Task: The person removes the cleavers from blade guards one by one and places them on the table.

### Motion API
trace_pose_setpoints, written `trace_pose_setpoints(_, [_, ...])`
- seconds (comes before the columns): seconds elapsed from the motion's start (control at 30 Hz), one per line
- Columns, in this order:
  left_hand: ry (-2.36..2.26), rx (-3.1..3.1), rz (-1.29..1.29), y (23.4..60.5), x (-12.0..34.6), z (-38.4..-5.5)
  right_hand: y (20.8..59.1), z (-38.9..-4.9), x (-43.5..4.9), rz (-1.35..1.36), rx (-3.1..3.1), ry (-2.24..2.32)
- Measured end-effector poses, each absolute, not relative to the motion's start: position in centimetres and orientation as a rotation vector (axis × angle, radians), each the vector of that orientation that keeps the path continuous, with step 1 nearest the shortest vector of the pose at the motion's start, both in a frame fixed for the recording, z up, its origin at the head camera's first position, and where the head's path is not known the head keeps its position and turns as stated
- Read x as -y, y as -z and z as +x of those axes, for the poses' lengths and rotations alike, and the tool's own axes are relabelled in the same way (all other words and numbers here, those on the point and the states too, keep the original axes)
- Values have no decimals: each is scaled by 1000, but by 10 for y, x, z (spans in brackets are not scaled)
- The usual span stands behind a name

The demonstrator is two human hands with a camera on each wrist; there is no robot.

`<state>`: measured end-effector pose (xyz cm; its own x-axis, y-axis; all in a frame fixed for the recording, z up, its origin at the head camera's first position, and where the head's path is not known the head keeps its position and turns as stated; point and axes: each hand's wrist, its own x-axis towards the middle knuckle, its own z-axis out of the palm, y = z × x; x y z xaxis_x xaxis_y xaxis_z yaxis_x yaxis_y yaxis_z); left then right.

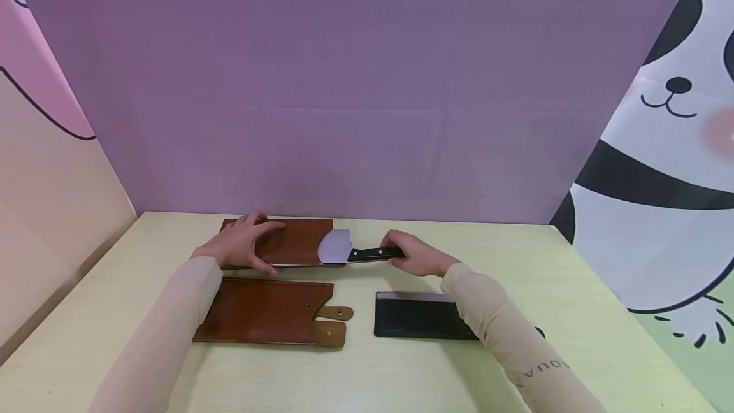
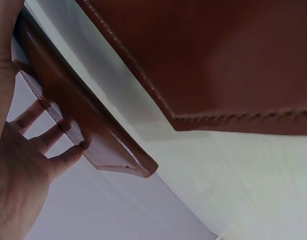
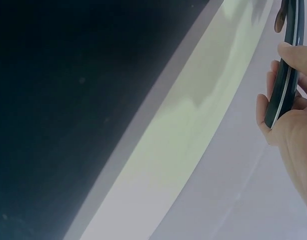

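A cleaver (image 1: 334, 246) with a riveted black handle lies partly inside a brown leather knife sheath (image 1: 298, 234) at the table's back; most of its blade is hidden. My right hand (image 1: 421, 255) grips the handle, thumb on one side and fingers round the other, as the right wrist view shows. My left hand (image 1: 243, 241) spans the sheath's left part and holds it, fingertips on the far edge in the left wrist view, thumb by the near edge. Nearer lies a second brown sheath (image 1: 269, 311) with two straps. A dark-bladed cleaver (image 1: 421, 318) lies front right, partly covered by my right sleeve.
The pale wooden table (image 1: 344, 381) ends at a purple cloth backdrop (image 1: 367, 94). A panda-printed panel (image 1: 659, 164) stands to the right and a pink and cream panel (image 1: 46, 177) to the left.
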<state>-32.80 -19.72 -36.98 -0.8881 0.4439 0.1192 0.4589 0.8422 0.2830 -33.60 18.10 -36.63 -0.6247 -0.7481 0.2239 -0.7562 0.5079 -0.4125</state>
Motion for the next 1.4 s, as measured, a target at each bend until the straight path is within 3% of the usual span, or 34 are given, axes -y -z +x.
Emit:
trace_pose_setpoints(0.33, [466,2949,-748,371,199,-329,364,-332,-185,1208,2833,-689])
trace_pose_setpoints(1.4, [432,2952,-744,375,209,-328,359,-323,-212,1103,2934,-720])
